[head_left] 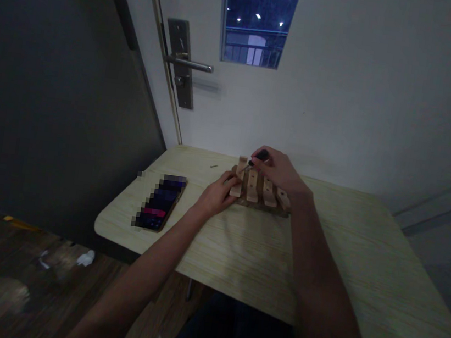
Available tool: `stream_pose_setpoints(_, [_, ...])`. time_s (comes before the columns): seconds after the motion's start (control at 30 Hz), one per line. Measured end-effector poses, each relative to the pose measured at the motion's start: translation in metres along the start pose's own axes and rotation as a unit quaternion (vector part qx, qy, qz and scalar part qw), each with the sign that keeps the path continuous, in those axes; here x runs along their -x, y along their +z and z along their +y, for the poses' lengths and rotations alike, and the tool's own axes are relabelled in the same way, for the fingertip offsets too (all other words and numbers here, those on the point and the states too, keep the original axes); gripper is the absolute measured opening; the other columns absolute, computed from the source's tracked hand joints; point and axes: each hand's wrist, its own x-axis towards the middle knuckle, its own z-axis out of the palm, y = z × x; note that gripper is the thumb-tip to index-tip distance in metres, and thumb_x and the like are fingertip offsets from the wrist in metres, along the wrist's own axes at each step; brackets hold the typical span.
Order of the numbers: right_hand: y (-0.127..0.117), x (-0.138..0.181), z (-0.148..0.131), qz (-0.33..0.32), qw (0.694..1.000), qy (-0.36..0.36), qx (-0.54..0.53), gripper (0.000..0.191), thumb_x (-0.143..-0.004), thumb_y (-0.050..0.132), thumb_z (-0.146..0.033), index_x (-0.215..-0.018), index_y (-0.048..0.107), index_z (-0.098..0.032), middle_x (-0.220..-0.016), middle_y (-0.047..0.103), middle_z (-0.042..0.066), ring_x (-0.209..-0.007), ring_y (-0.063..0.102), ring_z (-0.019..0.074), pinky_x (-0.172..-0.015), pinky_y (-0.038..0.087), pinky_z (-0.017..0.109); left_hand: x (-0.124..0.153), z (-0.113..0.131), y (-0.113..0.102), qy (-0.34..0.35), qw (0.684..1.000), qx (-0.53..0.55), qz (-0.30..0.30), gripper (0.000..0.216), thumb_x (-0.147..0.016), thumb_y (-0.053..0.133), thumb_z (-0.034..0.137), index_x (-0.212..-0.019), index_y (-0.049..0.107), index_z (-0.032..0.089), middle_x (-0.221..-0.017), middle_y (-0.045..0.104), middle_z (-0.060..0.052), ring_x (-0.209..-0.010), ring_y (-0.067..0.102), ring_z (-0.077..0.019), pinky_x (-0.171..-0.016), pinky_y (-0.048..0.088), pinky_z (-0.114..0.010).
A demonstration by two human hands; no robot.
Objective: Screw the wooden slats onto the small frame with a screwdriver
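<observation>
A wooden hook rack (259, 208) lies on the table, a dark brown board with several pale wooden hooks across it. My left hand (219, 195) grips its left end, fingers bent over the leftmost hook (242, 163). In my right hand (278, 169) is a screwdriver (263, 155) with a black handle, held in closed fingers. Its shaft slants down and left to that same hook. Whether the tip sits in a screw is too small to tell. Dark holes show on the other hooks. Part of the rack's right side is hidden behind my right wrist.
A loose screw (213, 166) lies on the pale wooden table (239, 254), left of the rack. Farther left is a phone (163, 202), partly pixelated. Behind the table stands a white door with a metal handle (191, 65) and a small window (253, 39).
</observation>
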Motion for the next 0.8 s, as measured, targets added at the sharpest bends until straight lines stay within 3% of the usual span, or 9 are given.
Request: stream_pose_setpoints(0.8, [0.0013, 0.0001, -0.0036, 0.013, 1.000, 0.009, 0.017, 0.006, -0.088, 0.063, -0.027, -0.086, 0.061, -0.021, -0.082, 0.070, 0.004, -0.072, 0.062, 0.0167, -0.070, 0.049, 0.033, -0.0009, -0.0028, 0.0005, 0.008, 1.000, 0.013, 0.008, 0.027, -0.093, 0.056, 0.028, -0.118, 0.056, 0.019, -0.126, 0.056, -0.013, -0.116, 0.062, -0.0245, -0.098, 0.057, -0.039])
